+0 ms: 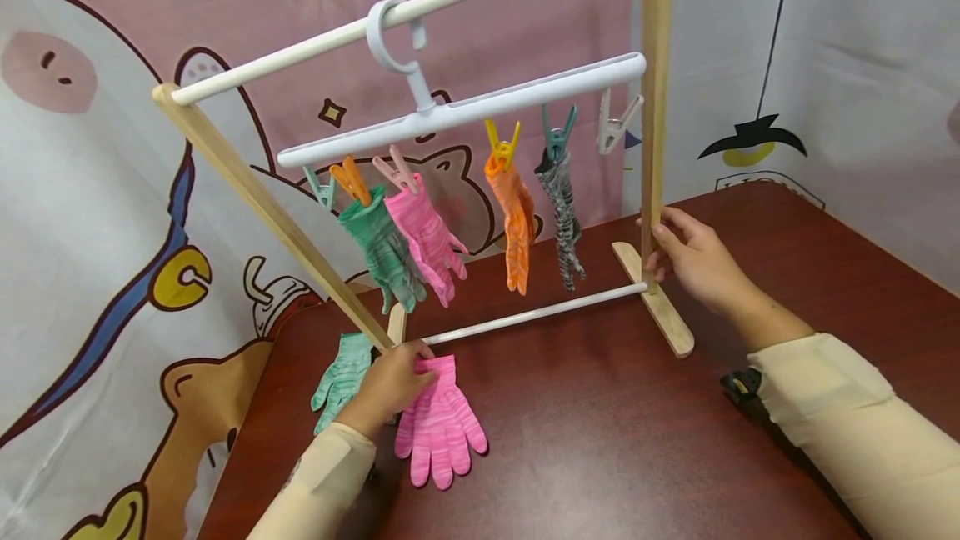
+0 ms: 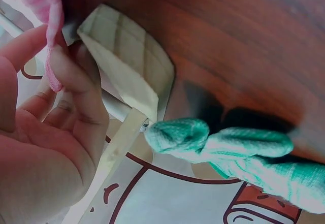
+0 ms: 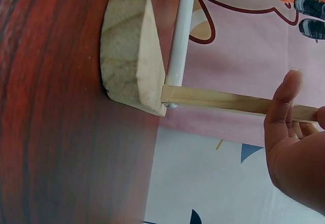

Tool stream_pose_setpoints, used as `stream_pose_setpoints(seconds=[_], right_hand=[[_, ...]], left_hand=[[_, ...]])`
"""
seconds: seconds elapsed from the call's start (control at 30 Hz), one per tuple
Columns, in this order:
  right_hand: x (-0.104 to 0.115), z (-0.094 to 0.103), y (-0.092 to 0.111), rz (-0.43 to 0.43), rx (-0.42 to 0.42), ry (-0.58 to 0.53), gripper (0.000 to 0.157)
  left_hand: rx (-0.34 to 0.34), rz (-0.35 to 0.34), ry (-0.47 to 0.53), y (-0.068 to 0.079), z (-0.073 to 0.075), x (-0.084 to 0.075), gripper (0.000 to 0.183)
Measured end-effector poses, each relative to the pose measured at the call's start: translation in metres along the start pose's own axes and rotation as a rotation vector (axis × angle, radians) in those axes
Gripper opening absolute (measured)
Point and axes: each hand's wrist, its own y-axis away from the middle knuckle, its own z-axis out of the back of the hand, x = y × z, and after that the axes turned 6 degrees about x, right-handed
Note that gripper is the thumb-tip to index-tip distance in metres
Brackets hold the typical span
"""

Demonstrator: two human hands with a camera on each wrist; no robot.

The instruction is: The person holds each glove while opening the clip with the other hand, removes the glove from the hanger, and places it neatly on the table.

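A wooden drying rack (image 1: 654,107) stands on the table with a white hanger (image 1: 465,111) hooked over its top rod. From the hanger's clips hang a green glove (image 1: 384,252), a pink glove (image 1: 427,236), an orange glove (image 1: 516,219) and a grey-black glove (image 1: 562,215). Low at the rack's left foot, my left hand (image 1: 392,382) pinches another pink glove (image 1: 442,432) between thumb and fingers, its fingers spread toward me. My right hand (image 1: 697,261) grips the right post (image 3: 218,99) just above its wooden foot (image 3: 124,51).
Left of my left hand lies a light green glove (image 1: 347,377). A white lower rod (image 1: 532,317) joins the rack's feet. Unused clips (image 1: 615,123) hang at both hanger ends. A dark object (image 1: 741,386) lies beside my right sleeve. Cartoon-printed cloth (image 1: 562,15) hangs behind the table (image 1: 600,440).
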Motion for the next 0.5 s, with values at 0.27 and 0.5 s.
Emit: stream_pose_setpoints(seconds=[0.27, 0.5], right_hand=[[0.001, -0.0001, 0.0002, 0.009, -0.004, 0.011, 0.04], [0.0012, -0.0007, 0.0002, 0.002, -0.007, 0.006, 0.041]], left_hand=[[-0.054, -0.03, -0.056, 0.0009, 0.0033, -0.0024, 0.025], [-0.124, -0.071, -0.107, 0.0035, 0.0035, -0.0051, 0.026]])
